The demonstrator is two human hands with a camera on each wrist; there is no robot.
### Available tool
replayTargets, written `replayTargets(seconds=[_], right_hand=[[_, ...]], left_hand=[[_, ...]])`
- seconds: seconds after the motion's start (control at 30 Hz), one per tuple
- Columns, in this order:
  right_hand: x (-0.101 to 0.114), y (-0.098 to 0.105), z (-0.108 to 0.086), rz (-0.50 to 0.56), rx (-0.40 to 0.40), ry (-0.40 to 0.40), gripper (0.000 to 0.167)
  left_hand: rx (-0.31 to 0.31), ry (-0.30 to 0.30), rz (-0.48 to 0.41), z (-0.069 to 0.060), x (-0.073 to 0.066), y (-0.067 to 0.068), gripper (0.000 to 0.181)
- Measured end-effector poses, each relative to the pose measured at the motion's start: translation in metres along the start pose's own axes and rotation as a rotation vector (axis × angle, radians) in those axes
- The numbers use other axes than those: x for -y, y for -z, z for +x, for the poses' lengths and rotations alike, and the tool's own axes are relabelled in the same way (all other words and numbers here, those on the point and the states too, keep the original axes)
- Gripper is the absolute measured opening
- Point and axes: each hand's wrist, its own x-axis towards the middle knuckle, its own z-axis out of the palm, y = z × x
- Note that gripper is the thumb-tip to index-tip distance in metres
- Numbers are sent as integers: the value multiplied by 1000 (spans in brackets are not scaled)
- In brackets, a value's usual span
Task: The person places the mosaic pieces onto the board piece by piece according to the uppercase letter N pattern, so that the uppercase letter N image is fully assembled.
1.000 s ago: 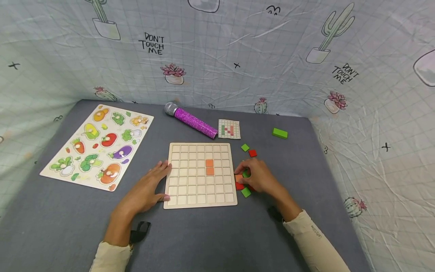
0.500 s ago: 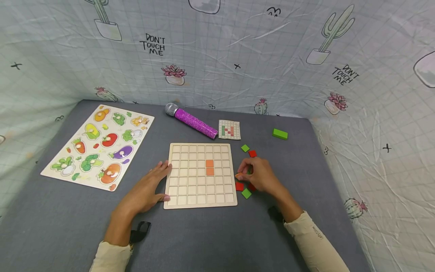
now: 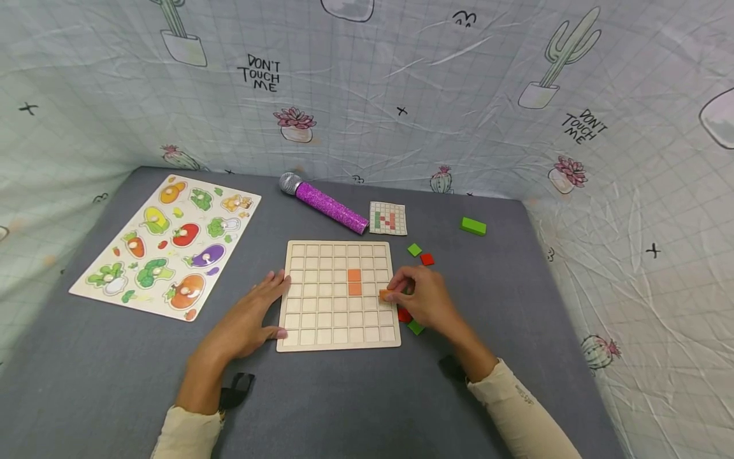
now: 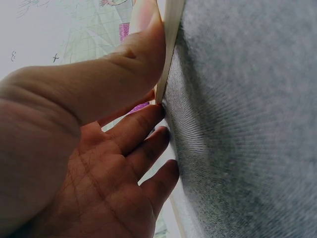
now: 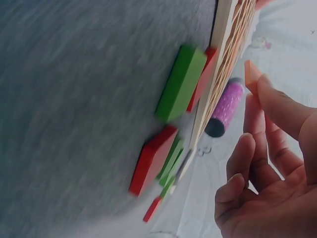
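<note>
A square wooden grid board [image 3: 321, 319] lies flat on the grey table, with two orange tiles [image 3: 354, 282] set one above the other in its cells. My left hand [image 3: 243, 319] rests at the board's left edge, fingers spread and thumb over its lower corner. Between the thumb and fingers of my right hand [image 3: 424, 296] is a tilted orange tile [image 5: 251, 77], held above the board's right side. Beside the board, partly hidden under that hand, lie red tiles [image 5: 153, 158] and green tiles [image 5: 181, 84].
Behind the board lie a purple glittery microphone [image 3: 329, 205] and a small pattern card [image 3: 387, 218]. A green block [image 3: 473, 225] sits at the back right. On the left is a vegetable puzzle board [image 3: 166, 248]. A patterned cloth [image 3: 355, 95] hangs behind the table.
My right hand has picked up the orange tile from the pile and carried it left, over the board's right edge. The left hand stays in place.
</note>
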Motion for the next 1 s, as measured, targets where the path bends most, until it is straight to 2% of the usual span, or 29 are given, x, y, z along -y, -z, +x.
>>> replayTargets(seconds=[0.3, 0.53, 1.0], right_hand=[[17, -19, 5, -10, 31, -31, 19], [27, -31, 12, 2, 73, 13, 19], [37, -39, 17, -95, 93, 62, 20]], left_hand=[[-1, 6, 2, 0, -1, 0, 98], [3, 4, 2, 0, -1, 1, 97], [-1, 18, 12, 0, -2, 1, 98]])
